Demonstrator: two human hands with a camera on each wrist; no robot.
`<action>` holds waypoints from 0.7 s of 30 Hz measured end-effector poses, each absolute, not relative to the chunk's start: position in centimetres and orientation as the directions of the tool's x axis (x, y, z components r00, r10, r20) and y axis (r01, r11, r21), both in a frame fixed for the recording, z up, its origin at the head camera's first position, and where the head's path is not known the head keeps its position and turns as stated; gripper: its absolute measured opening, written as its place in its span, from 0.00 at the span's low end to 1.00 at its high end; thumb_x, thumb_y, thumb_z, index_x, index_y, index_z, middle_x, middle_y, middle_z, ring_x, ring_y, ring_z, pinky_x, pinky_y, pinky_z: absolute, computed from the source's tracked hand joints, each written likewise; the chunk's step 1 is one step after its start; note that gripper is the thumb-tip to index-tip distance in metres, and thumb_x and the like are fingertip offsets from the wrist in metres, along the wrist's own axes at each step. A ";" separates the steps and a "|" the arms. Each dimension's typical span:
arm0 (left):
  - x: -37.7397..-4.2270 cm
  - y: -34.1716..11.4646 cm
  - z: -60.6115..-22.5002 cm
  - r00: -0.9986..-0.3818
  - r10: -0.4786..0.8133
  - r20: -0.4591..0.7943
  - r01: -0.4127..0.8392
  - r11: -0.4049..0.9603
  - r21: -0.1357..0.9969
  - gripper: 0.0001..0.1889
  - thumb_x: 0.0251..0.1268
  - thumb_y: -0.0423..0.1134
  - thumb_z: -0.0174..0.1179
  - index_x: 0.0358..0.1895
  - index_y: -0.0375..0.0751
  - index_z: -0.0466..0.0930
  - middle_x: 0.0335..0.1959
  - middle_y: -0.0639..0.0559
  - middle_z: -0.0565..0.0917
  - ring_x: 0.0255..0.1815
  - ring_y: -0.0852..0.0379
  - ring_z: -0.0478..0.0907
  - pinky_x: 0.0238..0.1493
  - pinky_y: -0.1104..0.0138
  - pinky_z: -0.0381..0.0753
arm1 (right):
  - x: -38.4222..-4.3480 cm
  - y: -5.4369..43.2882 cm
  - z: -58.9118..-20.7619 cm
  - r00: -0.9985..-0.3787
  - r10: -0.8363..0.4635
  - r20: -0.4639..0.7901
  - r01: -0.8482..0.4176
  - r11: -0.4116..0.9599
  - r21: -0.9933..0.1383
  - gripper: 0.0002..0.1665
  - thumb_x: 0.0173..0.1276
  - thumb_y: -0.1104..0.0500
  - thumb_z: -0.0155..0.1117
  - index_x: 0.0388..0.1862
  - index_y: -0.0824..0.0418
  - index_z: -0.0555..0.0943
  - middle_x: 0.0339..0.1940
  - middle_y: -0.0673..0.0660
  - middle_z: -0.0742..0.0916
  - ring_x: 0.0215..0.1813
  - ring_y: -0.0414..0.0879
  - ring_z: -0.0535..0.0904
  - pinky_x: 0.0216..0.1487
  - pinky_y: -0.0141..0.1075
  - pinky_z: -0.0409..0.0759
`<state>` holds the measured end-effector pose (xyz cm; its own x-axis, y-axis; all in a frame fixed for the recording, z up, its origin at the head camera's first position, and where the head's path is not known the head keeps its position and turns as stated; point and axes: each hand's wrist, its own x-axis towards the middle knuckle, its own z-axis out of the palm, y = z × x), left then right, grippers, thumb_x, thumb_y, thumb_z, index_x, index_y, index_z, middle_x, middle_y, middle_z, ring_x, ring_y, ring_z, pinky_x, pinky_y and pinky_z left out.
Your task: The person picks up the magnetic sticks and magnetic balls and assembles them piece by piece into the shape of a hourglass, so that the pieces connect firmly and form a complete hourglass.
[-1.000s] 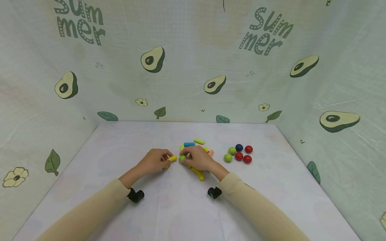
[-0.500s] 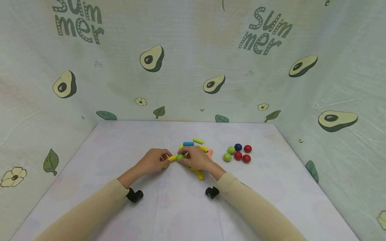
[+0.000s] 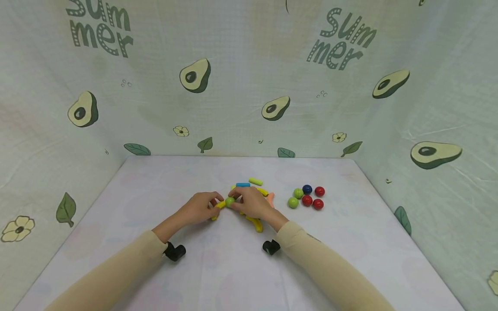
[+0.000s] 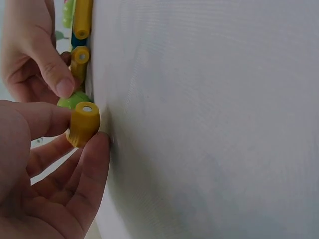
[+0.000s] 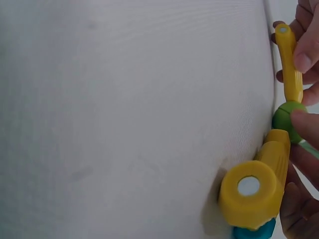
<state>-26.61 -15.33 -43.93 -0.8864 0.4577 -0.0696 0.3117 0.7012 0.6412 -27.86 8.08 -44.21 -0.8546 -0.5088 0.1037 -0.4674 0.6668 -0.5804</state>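
Note:
My left hand (image 3: 198, 208) pinches a yellow magnetic building rod (image 3: 221, 204) between thumb and fingers. A white magnet disc shows at the rod's free end in both wrist views. Its other end meets a green ball (image 5: 288, 118), which my right hand (image 3: 254, 204) pinches with thumb and fingertips. In the right wrist view, a curved yellow rod (image 5: 249, 194) lies close beside my right hand, with a teal piece (image 5: 255, 231) just under it. That hand partly covers several rods in the head view; which of them are joined I cannot tell.
Beyond my right hand lie a blue rod (image 3: 243, 185), a lime rod (image 3: 255, 181) and an orange piece (image 3: 270, 198). To the right, several loose red, green and blue balls (image 3: 307, 200) sit on the white table (image 3: 241, 268). Printed cloth (image 3: 233, 86) encloses the back and sides.
My right hand has moved a little left with the green ball, closing the gap to the yellow rod. My left hand has stayed almost in place.

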 end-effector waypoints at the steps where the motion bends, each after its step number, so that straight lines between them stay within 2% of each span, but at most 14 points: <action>1: -26.6 -15.3 -44.0 -0.887 0.458 -0.063 0.316 0.701 0.639 0.16 0.72 0.35 0.66 0.60 0.40 0.83 0.43 0.48 0.87 0.28 0.59 0.81 0.30 0.65 0.82 | -27.9 8.0 -44.2 -0.854 -0.510 0.105 -0.470 0.669 -0.576 0.17 0.75 0.56 0.73 0.60 0.55 0.86 0.53 0.52 0.91 0.44 0.42 0.84 0.47 0.35 0.84; 8: -26.6 -15.1 -43.9 -0.889 0.457 -0.033 0.334 0.695 0.637 0.08 0.74 0.37 0.66 0.51 0.39 0.82 0.38 0.52 0.87 0.28 0.59 0.79 0.30 0.65 0.81 | -28.1 7.6 -44.3 -0.844 -0.526 0.105 -0.486 0.667 -0.565 0.18 0.74 0.57 0.73 0.61 0.54 0.87 0.54 0.52 0.91 0.44 0.41 0.85 0.48 0.34 0.84; 15: -26.7 -15.1 -44.1 -0.892 0.448 -0.053 0.321 0.714 0.622 0.18 0.73 0.37 0.67 0.62 0.41 0.78 0.40 0.50 0.86 0.30 0.59 0.79 0.32 0.66 0.80 | -28.0 7.4 -44.1 -0.848 -0.521 0.101 -0.479 0.670 -0.567 0.18 0.75 0.56 0.73 0.61 0.55 0.86 0.52 0.54 0.92 0.43 0.41 0.85 0.43 0.31 0.84; 21: -26.5 -15.1 -44.2 -0.887 0.458 -0.050 0.333 0.713 0.617 0.21 0.74 0.37 0.66 0.67 0.43 0.77 0.41 0.50 0.86 0.31 0.60 0.80 0.34 0.65 0.81 | -27.9 7.5 -44.1 -0.850 -0.516 0.108 -0.475 0.661 -0.581 0.18 0.75 0.56 0.73 0.61 0.56 0.86 0.52 0.55 0.91 0.43 0.43 0.86 0.43 0.32 0.84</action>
